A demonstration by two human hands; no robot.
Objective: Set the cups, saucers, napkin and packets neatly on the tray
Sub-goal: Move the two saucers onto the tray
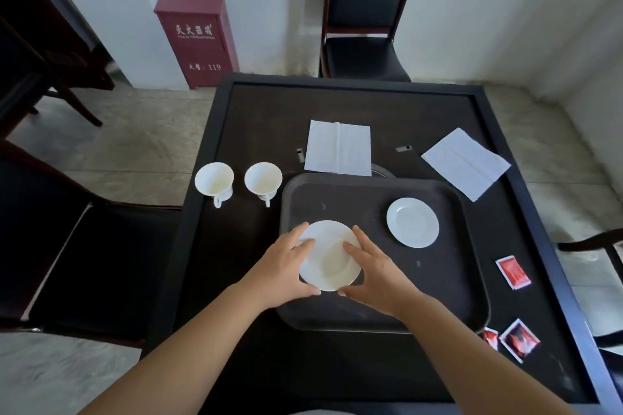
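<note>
Right now both hands are on 1 white saucer [329, 256] at the near-left of the dark tray [438, 280]. Left hand [286, 271] grips its left rim, fingers over the top edge and thumb curled under the near edge; right hand [371, 274] mirrors it on the right rim, fingers lying across the saucer's face. Whether the saucer rests on the tray or hangs just above it, I cannot tell.

Over on the tray's far-right, a 2nd saucer [412, 222] lies flat, well apart from the first. Off the tray to the left, 2 white cups stand upright on the tabletop [421, 111], handles toward the camera: the left cup [214, 181] and the right cup [263, 181], side by side, not touching.

Beyond the tray, a folded white napkin [338, 147] lies just behind its far edge; another napkin [466, 163] sits tilted at the far right. Red packets are on the right: 1 packet [513, 272] beside the tray, 2 near packets [519, 340] at its near-right corner, 1 of them partly tucked under the tray's edge.
</note>
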